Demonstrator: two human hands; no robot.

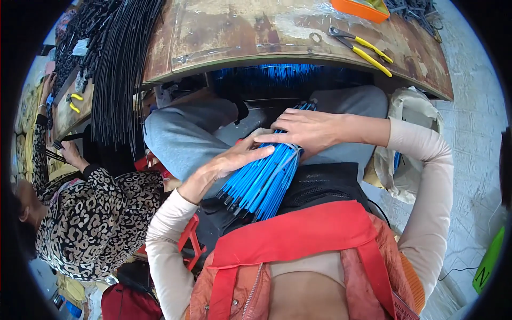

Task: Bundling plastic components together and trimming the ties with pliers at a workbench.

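Note:
A thick bundle of thin blue cable-like strands [264, 181] with dark tips lies slanted across my lap. A pale tie or strip [290, 156] runs around it near the middle. My left hand [242, 156] is wrapped over the bundle's left side, thumb stretched along the strands. Across its upper part lies my right hand [306, 129], fingers bent over the top and touching near the left hand. Both hands are closed on the bundle. Its upper end sticks out beyond my right hand, and the underside is hidden.
Ahead is a worn wooden table [240, 32] with yellow-handled pliers [362, 49] and an orange tray [362, 8]. Long black cables [125, 69] hang over its left end. At left sits a co-worker in a leopard-print top [101, 218]. A white sack [397, 170] stands at my right.

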